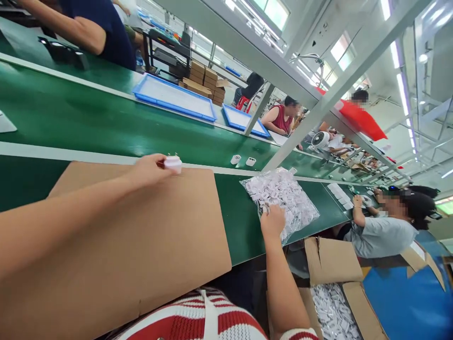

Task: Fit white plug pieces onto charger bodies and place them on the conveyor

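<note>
Pinched in the fingers of my left hand is a small white plug adapter, its metal pins pointing up. That hand is over the far edge of a brown cardboard sheet. My right hand has its fingers closed at the near left edge of a clear plastic bag full of small white plastic parts. A small pale piece shows at those fingertips, too small to name. Two white adapter housings stand on the green belt beyond the bag.
Blue-rimmed trays lie across the green conveyor belt. A slanted metal post rises beside the bag. An open carton of white parts is low at right. A co-worker in grey sits on the right.
</note>
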Demonstrator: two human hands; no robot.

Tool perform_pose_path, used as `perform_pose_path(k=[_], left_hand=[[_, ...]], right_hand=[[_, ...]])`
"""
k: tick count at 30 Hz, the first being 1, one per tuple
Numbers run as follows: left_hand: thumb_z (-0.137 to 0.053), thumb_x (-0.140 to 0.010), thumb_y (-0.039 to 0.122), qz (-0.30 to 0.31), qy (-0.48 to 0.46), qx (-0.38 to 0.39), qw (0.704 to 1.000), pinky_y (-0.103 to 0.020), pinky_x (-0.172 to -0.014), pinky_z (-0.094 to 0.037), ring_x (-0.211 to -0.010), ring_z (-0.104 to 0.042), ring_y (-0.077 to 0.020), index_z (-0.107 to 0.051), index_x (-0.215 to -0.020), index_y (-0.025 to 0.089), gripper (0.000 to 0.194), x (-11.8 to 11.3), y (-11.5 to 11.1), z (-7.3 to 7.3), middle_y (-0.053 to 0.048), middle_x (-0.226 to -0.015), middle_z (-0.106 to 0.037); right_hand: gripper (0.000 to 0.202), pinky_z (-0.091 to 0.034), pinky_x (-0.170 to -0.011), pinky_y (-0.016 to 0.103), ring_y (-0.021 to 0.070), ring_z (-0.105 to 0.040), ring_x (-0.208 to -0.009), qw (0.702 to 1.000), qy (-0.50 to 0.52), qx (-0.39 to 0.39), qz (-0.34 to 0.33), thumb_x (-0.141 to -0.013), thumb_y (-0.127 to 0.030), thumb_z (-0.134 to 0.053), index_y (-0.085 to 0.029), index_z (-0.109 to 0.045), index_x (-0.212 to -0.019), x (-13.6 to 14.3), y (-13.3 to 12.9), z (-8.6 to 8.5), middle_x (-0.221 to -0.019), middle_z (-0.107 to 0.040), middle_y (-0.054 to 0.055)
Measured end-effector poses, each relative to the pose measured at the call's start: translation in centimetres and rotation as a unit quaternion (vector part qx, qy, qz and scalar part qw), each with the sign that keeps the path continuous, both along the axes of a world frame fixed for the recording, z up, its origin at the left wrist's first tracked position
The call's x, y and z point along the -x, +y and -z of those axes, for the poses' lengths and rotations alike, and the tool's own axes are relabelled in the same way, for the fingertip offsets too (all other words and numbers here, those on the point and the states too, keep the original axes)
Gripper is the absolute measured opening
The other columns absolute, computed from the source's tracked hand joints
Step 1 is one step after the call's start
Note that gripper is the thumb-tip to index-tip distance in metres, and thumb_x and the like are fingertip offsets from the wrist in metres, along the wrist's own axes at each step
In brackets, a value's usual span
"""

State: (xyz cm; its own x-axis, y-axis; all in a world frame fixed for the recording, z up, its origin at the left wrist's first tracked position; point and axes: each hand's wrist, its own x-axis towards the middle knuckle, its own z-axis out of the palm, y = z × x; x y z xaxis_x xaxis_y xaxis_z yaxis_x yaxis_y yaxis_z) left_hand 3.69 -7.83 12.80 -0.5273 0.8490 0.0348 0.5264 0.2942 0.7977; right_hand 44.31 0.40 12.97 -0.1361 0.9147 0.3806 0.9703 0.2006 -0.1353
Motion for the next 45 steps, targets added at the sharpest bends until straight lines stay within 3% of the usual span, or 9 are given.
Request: perform_pose_path(k=[7,15,17,21,26,33,38,42,45], left_hand=[[-0.061,-0.061,0.073,-0.149,0.022,-0.037,0.988,-0.055,-0.089,-0.042,-0.117,-0.058,-0.0459,-0.068,-0.11,0.014,0.077,5.9,5.2,1.5,-0.01,-0.108,-0.07],[-0.068,-0.081,0.045,-0.283,0.124,-0.132,0.942,-0.062,-0.115,-0.028,-0.143,-0.028,-0.0483,-0.046,-0.14,0.01,0.072,3.5,4.6,1.8,-0.021,-0.15,-0.04],[-0.063,-0.084,0.036,-0.254,0.181,-0.177,0.934,-0.06,-0.119,-0.025,-0.145,-0.028,-0.0442,-0.048,-0.139,0.013,0.061,1.7,5.3,1.3,-0.021,-0.152,-0.037],[-0.058,-0.085,0.035,-0.094,0.205,-0.13,0.966,-0.051,-0.12,-0.03,-0.141,-0.039,-0.0369,-0.056,-0.131,0.018,0.049,-2.0,8.8,0.4,-0.017,-0.144,-0.05],[-0.065,-0.08,0.043,0.003,0.18,-0.044,0.983,-0.05,-0.115,-0.037,-0.141,-0.042,-0.0412,-0.059,-0.133,0.015,0.061,-5.1,14.4,0.3,-0.021,-0.144,-0.057],[-0.07,-0.078,0.047,0.014,0.106,0.023,0.994,-0.047,-0.092,-0.053,-0.115,-0.065,-0.0423,-0.07,-0.118,0.015,0.051,-6.5,18.9,0.3,-0.021,-0.12,-0.071],[-0.063,-0.082,0.048,0.045,0.099,-0.024,0.994,-0.041,-0.097,-0.051,-0.116,-0.064,-0.0345,-0.072,-0.114,0.019,0.044,-7.0,16.2,-0.1,-0.014,-0.122,-0.073],[-0.063,-0.079,0.057,0.076,0.094,-0.045,0.992,-0.036,-0.098,-0.052,-0.114,-0.064,-0.0314,-0.075,-0.11,0.023,0.047,-7.0,9.6,-0.3,-0.006,-0.119,-0.074],[-0.065,-0.078,0.063,0.101,0.08,-0.057,0.99,-0.037,-0.095,-0.053,-0.11,-0.065,-0.0319,-0.076,-0.109,0.026,0.05,-7.3,3.3,-0.1,-0.005,-0.117,-0.074]], right_hand=[[0.022,-0.037,-0.093,0.04,0.032,-0.054,-0.11,1.0,0.011,-0.003,-0.009,-0.079,-0.011,-0.062,-0.015,-0.073,-0.097,1.1,4.4,-0.6,-0.111,-0.069,0.016],[0.02,-0.046,-0.086,0.042,0.03,-0.06,-0.099,0.986,0.156,-0.038,-0.047,-0.083,-0.019,-0.054,-0.017,-0.066,-0.1,1.8,3.3,0.0,-0.103,-0.065,0.015],[0.02,-0.051,-0.075,0.035,0.023,-0.063,-0.084,0.967,0.23,-0.005,-0.11,-0.09,-0.031,-0.053,-0.021,-0.062,-0.104,3.9,1.8,1.0,-0.094,-0.065,0.009],[0.034,-0.048,-0.056,0.026,0.015,-0.059,-0.061,0.833,0.445,0.201,-0.263,-0.083,-0.035,-0.068,-0.022,-0.054,-0.111,9.1,-1.4,3.0,-0.082,-0.063,0.0],[0.013,-0.047,-0.06,0.024,0.0107,-0.055,-0.064,0.849,0.392,0.146,-0.322,-0.079,-0.021,-0.069,-0.022,-0.058,-0.086,11.5,-3.5,3.6,-0.09,-0.058,0.0],[0.026,-0.047,-0.056,0.022,0.0095,-0.057,-0.063,0.794,0.46,0.214,-0.334,-0.072,-0.01,-0.062,-0.022,-0.069,-0.094,10.4,-2.9,4.4,-0.095,-0.061,-0.001],[0.012,-0.057,-0.072,0.028,0.0157,-0.065,-0.081,0.785,0.446,0.25,-0.35,-0.083,-0.025,-0.066,-0.024,-0.078,-0.086,9.8,-2.7,4.2,-0.096,-0.065,0.004],[0.03,-0.058,-0.067,0.029,0.0147,-0.064,-0.075,0.772,0.442,0.302,-0.342,-0.064,-0.038,-0.088,-0.022,-0.079,-0.088,9.8,-2.7,3.9,-0.104,-0.062,0.005],[0.024,-0.052,-0.064,0.027,0.0117,-0.057,-0.067,0.802,0.446,0.25,-0.31,-0.07,-0.04,-0.083,-0.021,-0.076,-0.084,10.0,-2.9,3.4,-0.091,-0.063,0.002]])
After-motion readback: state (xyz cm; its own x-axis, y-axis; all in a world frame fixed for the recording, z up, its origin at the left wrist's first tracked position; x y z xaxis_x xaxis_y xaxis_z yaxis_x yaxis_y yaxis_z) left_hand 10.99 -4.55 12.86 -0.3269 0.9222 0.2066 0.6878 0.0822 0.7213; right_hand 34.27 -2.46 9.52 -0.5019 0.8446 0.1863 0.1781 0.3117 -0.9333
